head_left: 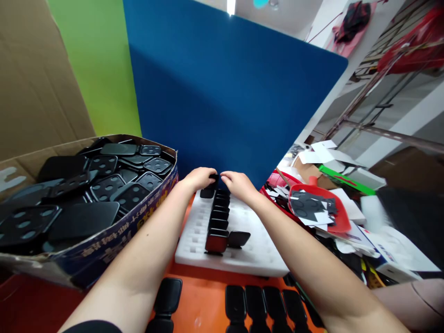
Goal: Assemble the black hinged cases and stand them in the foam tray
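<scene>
Both my hands reach to the far end of a white foam tray (256,252) on the orange table. My left hand (198,179) and my right hand (238,183) meet there, fingers pinched together on a small black piece (214,177) between them. A row of black rounded plates (219,214) stands upright in the tray's slots, running toward me. One plate at the near end shows a red face (216,241), and another black plate (238,238) leans beside it.
A cardboard box (114,231) full of black camera-hole plates stands at the left. More black plates (263,303) lie along the near table edge. A red scoop (342,222) with black pieces and paper clutter sit at the right. A blue partition (222,101) rises behind the tray.
</scene>
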`<state>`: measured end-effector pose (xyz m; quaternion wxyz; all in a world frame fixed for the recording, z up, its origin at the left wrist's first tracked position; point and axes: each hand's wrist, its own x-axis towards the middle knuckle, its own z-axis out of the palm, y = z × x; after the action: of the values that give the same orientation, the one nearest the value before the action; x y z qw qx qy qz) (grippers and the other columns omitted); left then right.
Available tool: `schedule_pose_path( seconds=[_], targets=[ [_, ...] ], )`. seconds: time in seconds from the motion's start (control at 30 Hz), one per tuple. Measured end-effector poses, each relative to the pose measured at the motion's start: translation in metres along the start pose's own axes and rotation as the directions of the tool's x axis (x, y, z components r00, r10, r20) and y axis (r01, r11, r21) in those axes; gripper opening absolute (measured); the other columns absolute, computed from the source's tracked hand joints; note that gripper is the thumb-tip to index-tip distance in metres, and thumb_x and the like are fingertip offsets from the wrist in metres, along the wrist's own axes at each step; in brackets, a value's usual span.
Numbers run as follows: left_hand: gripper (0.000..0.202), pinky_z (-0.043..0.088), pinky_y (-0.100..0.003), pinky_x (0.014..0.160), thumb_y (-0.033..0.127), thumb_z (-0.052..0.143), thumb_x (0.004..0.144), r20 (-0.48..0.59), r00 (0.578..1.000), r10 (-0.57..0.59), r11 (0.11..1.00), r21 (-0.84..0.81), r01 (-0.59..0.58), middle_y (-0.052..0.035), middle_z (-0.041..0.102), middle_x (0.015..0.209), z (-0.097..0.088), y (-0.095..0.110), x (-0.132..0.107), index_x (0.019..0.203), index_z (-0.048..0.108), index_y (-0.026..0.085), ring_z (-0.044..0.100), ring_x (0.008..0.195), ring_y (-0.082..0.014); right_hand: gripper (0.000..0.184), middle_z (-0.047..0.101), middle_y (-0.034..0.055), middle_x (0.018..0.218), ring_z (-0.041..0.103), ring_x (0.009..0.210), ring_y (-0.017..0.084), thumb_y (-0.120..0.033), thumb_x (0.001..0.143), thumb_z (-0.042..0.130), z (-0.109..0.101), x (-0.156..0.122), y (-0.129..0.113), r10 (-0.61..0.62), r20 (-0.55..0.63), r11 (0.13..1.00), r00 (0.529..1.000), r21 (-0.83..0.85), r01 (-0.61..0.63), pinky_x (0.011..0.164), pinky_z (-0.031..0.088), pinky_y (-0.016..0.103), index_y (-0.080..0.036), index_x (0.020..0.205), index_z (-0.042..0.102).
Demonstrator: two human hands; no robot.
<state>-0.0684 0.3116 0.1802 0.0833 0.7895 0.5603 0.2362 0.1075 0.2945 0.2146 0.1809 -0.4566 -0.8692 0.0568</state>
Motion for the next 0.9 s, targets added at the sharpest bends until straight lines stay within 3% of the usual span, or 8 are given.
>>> schedule_pose_path(
  seconds=[0.23,0.5,0.63,0.73,0.8,0.83,0.87,0.9],
  targets=[
    [0.027,0.042,-0.024,0.067,0.025,0.055,0.075,0.11,0.994,0.026,0.999,-0.024,-0.024,-0.0031,0.069,0.093,0.002,-0.017,0.021,0.1,0.065,0.022,0.061,0.08,-0.0195,0.031,0.065,0.0037,0.112,0.058,0.101,0.018,-0.029,0.093,0.038,0.017,0.032,0.015,0.022,-0.02,0.998,1.0,0.064,-0.02,0.084,0.041,0.025,-0.021,0.108,0.063],
    [0.026,0.044,-0.025,0.072,0.024,0.059,0.073,0.181,0.983,0.014,0.987,-0.163,0.015,-0.0034,0.069,0.095,0.028,-0.031,0.02,0.098,0.066,0.022,0.062,0.085,-0.0205,0.03,0.069,0.0036,0.097,0.061,0.083,0.016,-0.026,0.091,0.039,0.035,0.042,0.019,0.037,0.246,0.999,0.969,-0.04,-0.028,0.068,0.041,0.022,-0.02,0.099,0.068],
    [0.021,0.046,-0.029,0.075,0.018,0.065,0.065,0.111,0.992,-0.06,0.962,-0.258,0.087,-0.0037,0.069,0.083,0.039,-0.031,0.01,0.086,0.067,0.02,0.063,0.081,-0.0225,0.027,0.07,0.008,0.093,0.062,0.082,0.02,-0.024,0.088,0.044,0.035,0.04,0.009,0.066,0.291,0.994,0.954,-0.099,-0.039,0.07,0.041,0.026,-0.017,0.095,0.069],
    [0.031,0.042,-0.035,0.089,0.015,0.061,0.068,-0.076,0.983,-0.167,0.918,-0.375,0.127,-0.0072,0.066,0.101,0.04,-0.022,-0.016,0.099,0.064,0.02,0.059,0.099,-0.0248,0.031,0.065,0.0097,0.109,0.057,0.098,0.023,-0.025,0.092,0.038,0.024,0.008,-0.022,0.007,0.178,0.994,0.984,-0.108,0.012,0.08,0.04,0.03,-0.018,0.108,0.063],
    [0.035,0.038,-0.036,0.096,0.016,0.051,0.077,-0.211,0.942,-0.26,0.865,-0.484,0.131,-0.0088,0.06,0.115,0.042,-0.014,-0.049,0.111,0.058,0.02,0.053,0.111,-0.0229,0.03,0.063,0.0077,0.112,0.055,0.101,0.021,-0.026,0.094,0.035,0.023,-0.034,-0.051,-0.176,0.083,0.981,0.981,-0.068,0.182,0.084,0.038,0.031,-0.02,0.112,0.059],
    [0.035,0.038,-0.036,0.097,0.017,0.045,0.081,-0.257,0.915,-0.311,0.829,-0.543,0.13,-0.009,0.058,0.117,0.044,-0.01,-0.069,0.115,0.055,0.02,0.052,0.112,-0.0211,0.029,0.064,0.0063,0.108,0.056,0.098,0.02,-0.026,0.094,0.036,0.027,-0.059,-0.066,-0.281,0.117,0.958,0.952,-0.022,0.286,0.084,0.039,0.03,-0.021,0.11,0.059],
    [0.034,0.04,-0.035,0.096,0.019,0.04,0.083,-0.28,0.889,-0.361,0.787,-0.603,0.13,-0.0088,0.059,0.116,0.047,-0.006,-0.092,0.115,0.053,0.019,0.054,0.11,-0.0194,0.027,0.066,0.0043,0.102,0.057,0.092,0.018,-0.025,0.094,0.036,0.034,-0.084,-0.081,-0.42,0.209,0.906,0.883,0.042,0.42,0.08,0.04,0.028,-0.022,0.105,0.06],
    [0.033,0.043,-0.034,0.093,0.02,0.037,0.084,-0.286,0.865,-0.411,0.741,-0.658,0.134,-0.0086,0.06,0.112,0.05,-0.003,-0.115,0.114,0.053,0.018,0.057,0.106,-0.0185,0.026,0.067,0.0023,0.1,0.058,0.088,0.016,-0.025,0.094,0.037,0.044,-0.109,-0.094,-0.547,0.308,0.834,0.778,0.118,0.539,0.077,0.041,0.027,-0.023,0.102,0.061]
  ],
)
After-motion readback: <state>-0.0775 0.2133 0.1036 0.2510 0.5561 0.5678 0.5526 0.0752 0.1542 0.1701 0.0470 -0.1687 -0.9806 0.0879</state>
